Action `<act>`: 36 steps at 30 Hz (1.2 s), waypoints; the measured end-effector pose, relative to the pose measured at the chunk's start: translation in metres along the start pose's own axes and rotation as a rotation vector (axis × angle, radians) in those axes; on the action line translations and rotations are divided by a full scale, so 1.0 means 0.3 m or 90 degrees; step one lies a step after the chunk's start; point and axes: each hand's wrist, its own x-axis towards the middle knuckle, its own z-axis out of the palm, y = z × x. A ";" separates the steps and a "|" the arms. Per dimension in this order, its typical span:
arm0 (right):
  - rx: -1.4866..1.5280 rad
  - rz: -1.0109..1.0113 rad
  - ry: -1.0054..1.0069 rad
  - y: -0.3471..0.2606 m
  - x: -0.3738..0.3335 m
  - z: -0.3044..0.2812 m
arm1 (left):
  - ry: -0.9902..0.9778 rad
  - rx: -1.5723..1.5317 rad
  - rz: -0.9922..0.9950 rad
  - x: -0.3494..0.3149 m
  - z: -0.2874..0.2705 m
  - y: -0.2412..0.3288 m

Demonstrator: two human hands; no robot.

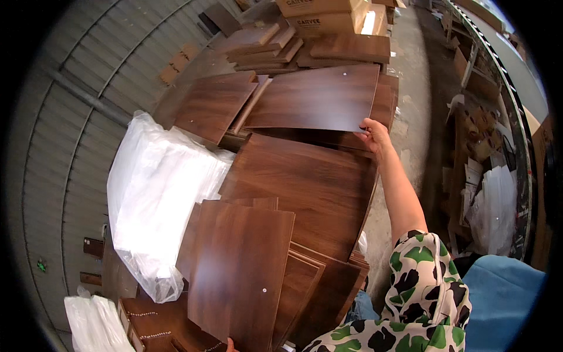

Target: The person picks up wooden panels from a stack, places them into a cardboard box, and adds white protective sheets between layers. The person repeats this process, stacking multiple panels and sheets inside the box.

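Observation:
Pinched at its near right corner, a dark brown wood-grain panel is in my right hand, the edge slightly raised over the stack beneath. My right arm reaches far forward in a patterned sleeve. Only a fingertip or thumb of my left hand shows at the bottom, lying over the near edge of another wood-grain board; its other fingers are hidden. That board overlaps several boards under it. Between the two hands lies a large brown board on the pile.
White foam sheets in clear plastic stand left of the boards. More boards and cardboard boxes are piled at the far end. A concrete aisle runs along the right, beside a long workbench with cluttered shelves.

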 end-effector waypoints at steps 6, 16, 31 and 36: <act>0.076 0.208 -0.134 0.062 -0.144 0.292 | -0.055 -0.085 -0.016 -0.030 -0.020 0.032; 0.007 0.078 -0.326 0.275 -1.070 0.675 | -0.324 -0.377 -0.082 0.238 -0.165 -0.056; 0.142 0.516 -0.097 1.129 -2.171 0.827 | -0.764 -0.631 -0.152 0.320 -0.347 -0.174; -0.169 0.721 -0.422 1.031 -2.273 0.912 | -0.667 -0.470 -0.081 0.344 -0.383 -0.223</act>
